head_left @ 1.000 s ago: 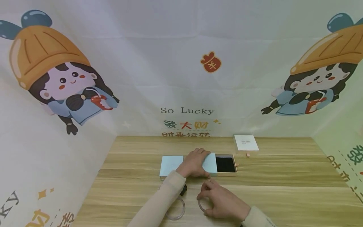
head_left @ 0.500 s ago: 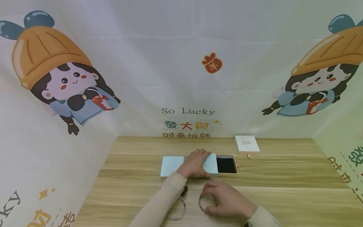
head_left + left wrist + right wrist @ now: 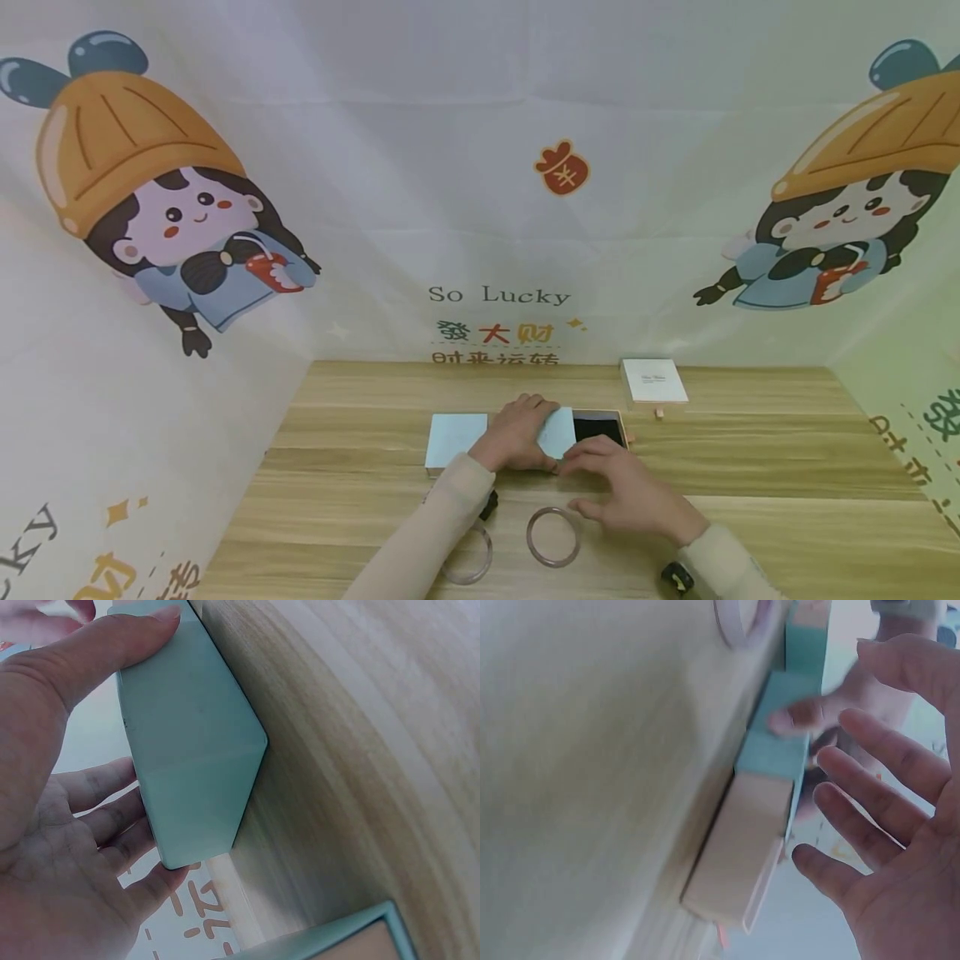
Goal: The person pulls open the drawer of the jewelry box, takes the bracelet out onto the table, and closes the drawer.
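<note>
My left hand (image 3: 517, 433) grips a light blue slide-out box (image 3: 557, 432) on the table, thumb on the near side and fingers on the far side in the left wrist view. Its drawer (image 3: 741, 840) sticks out to the right, showing a black lining (image 3: 596, 428). My right hand (image 3: 637, 492) hovers in front of the drawer with fingers spread, holding nothing. Just left of it a translucent bangle (image 3: 553, 564) lies flat on the wood. A second bangle (image 3: 489, 552) lies further left, partly hidden by my left sleeve.
Another light blue box (image 3: 456, 437) stands left of the held one, partly behind my left arm. A white box (image 3: 654, 381) with a small pull tab sits at the back right near the printed cloth wall (image 3: 480, 250). The wooden table (image 3: 750, 450) extends to the right.
My right hand has let go of the bangle, leaving it on the table, and has moved up and right towards the drawer, fingers opening. My left hand stays on the box.
</note>
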{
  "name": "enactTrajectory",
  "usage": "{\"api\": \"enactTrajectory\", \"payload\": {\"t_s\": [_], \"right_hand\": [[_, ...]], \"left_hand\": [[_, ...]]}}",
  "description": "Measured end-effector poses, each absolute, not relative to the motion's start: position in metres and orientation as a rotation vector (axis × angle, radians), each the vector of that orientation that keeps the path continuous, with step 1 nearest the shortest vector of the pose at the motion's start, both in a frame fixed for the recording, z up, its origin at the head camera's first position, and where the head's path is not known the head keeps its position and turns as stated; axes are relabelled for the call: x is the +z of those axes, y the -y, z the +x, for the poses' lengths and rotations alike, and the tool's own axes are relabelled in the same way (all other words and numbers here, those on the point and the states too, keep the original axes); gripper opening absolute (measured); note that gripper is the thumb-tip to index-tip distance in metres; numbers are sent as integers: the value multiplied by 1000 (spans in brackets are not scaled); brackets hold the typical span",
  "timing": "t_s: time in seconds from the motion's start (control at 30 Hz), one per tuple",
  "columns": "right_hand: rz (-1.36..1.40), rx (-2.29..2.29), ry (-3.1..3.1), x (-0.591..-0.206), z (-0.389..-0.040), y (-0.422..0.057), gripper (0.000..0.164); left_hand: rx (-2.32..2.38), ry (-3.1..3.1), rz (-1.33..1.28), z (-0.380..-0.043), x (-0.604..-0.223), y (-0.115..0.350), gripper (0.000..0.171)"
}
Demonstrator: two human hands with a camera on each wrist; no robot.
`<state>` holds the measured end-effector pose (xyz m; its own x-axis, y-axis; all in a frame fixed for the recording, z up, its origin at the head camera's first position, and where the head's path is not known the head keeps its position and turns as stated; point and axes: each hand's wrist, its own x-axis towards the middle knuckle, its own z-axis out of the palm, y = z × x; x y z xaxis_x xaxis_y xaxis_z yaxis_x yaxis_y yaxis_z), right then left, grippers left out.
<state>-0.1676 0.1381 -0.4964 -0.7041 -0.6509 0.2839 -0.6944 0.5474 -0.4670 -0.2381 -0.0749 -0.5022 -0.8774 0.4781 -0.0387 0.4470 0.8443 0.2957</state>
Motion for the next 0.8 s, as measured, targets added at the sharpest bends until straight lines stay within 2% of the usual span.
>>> {"api": "enactTrajectory", "payload": {"t_s": [0.53,0.8], "right_hand": [[723,991,2822,-480,-195,-163,57],[424,1140,2858,-479,-207,-173,57]], "left_hand": [[449,-2913,709,-234,-496,75,93],[441,-2916,711,-235,-497,75,94]]}}
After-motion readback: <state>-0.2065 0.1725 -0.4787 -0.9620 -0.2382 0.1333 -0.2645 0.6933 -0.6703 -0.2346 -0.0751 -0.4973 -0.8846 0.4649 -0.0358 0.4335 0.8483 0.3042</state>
